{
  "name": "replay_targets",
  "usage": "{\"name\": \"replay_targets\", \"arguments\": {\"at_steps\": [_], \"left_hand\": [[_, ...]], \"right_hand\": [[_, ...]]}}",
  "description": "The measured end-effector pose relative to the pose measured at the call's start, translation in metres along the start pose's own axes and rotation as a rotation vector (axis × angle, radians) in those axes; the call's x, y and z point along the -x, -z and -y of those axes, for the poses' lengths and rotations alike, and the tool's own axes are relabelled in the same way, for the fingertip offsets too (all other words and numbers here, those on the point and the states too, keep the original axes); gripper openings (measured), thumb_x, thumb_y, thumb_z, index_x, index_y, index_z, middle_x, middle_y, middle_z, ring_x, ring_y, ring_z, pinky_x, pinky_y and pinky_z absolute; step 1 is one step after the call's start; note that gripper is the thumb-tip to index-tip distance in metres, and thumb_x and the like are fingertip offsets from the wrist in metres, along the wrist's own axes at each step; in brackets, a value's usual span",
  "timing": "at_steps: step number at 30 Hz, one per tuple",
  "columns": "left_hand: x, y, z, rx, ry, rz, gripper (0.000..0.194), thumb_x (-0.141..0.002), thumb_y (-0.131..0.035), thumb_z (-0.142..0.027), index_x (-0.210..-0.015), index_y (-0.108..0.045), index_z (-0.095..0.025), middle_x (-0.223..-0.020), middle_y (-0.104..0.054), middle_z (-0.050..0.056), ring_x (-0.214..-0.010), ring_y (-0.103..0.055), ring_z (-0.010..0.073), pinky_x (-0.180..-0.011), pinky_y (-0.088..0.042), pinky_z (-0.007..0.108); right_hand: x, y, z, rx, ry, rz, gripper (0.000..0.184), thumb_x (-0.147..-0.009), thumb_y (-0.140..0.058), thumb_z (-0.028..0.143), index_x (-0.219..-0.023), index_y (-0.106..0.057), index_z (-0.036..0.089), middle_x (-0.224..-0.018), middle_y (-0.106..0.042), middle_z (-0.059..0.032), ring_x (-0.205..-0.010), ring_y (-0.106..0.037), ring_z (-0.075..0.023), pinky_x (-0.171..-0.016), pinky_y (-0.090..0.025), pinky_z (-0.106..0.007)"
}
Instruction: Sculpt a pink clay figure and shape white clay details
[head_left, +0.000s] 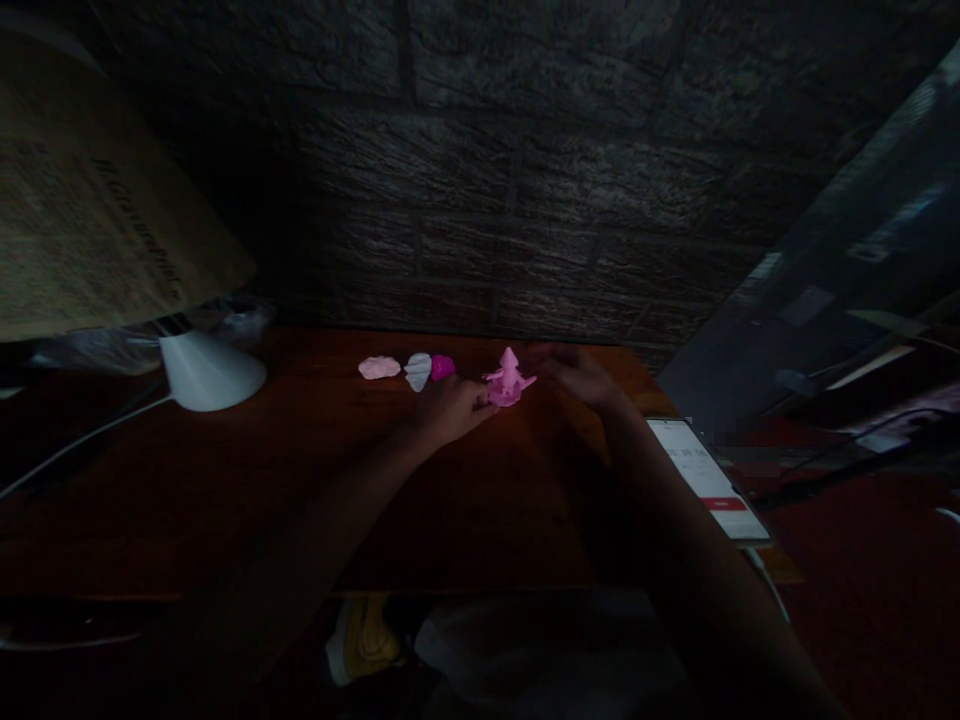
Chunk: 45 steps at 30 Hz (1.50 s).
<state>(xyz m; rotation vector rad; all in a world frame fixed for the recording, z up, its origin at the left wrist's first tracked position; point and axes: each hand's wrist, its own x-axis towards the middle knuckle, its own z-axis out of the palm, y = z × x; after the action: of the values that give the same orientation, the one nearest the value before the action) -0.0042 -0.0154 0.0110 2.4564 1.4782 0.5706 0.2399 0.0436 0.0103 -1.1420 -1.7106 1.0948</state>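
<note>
A pink clay-like figure (508, 380) with a pointed top and two arm-like pieces sticking out stands upright on the wooden table. My left hand (454, 408) has its fingers closed on the left side of the figure's base. To the right of the figure, my right hand (576, 374) hovers a little apart, its fingers stretched out in shadow and holding nothing that I can see. Left of the figure lie a magenta lump (442, 367), a white ridged lump (418, 371) and a flattened pale pink lump (379, 368), all looking like modelling clay.
A lamp with a printed shade (112, 210) and white base (210, 372) stands at the left, its cable running off. At the table's (480, 530) right edge lies a lit phone (709, 480) with a cable. A dark brick wall (480, 170) rises behind. The scene is dim.
</note>
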Motion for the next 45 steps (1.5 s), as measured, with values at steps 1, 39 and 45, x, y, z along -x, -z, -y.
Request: {"name": "replay_targets", "arguments": {"at_steps": [1, 39, 45], "left_hand": [[0.000, 0.000, 0.000, 0.004, 0.000, -0.008, 0.020, -0.090, -0.068, -0.033, -0.076, -0.072, -0.018, -0.075, -0.075, 0.003, -0.066, -0.062, 0.0151, -0.057, -0.032, 0.027], [-0.005, -0.011, -0.002, -0.017, -0.049, -0.110, 0.008, -0.090, -0.068, -0.023, -0.095, -0.075, -0.020, -0.101, -0.076, 0.006, -0.091, -0.070, 0.0209, -0.076, -0.049, 0.030], [-0.012, -0.015, -0.007, -0.056, -0.080, -0.126, 0.013, -0.093, -0.063, -0.017, -0.096, -0.074, -0.021, -0.105, -0.076, 0.005, -0.097, -0.071, 0.0187, -0.084, -0.052, 0.029]], "right_hand": [[0.001, -0.002, 0.002, -0.014, 0.006, 0.023, 0.026, -0.079, -0.071, 0.027, -0.104, -0.074, 0.019, -0.102, -0.077, -0.0076, -0.093, -0.070, -0.0229, -0.089, -0.054, -0.039], [0.003, -0.012, 0.022, -0.083, 0.093, -0.060, 0.041, -0.067, -0.082, 0.058, -0.080, -0.073, 0.020, -0.085, -0.075, -0.0047, -0.074, -0.063, -0.0179, -0.068, -0.046, -0.030], [0.002, -0.006, 0.023, -0.242, 0.033, -0.211, 0.047, -0.055, -0.085, 0.060, -0.076, -0.070, 0.021, -0.083, -0.074, -0.0045, -0.072, -0.061, -0.0168, -0.064, -0.044, -0.029]]}}
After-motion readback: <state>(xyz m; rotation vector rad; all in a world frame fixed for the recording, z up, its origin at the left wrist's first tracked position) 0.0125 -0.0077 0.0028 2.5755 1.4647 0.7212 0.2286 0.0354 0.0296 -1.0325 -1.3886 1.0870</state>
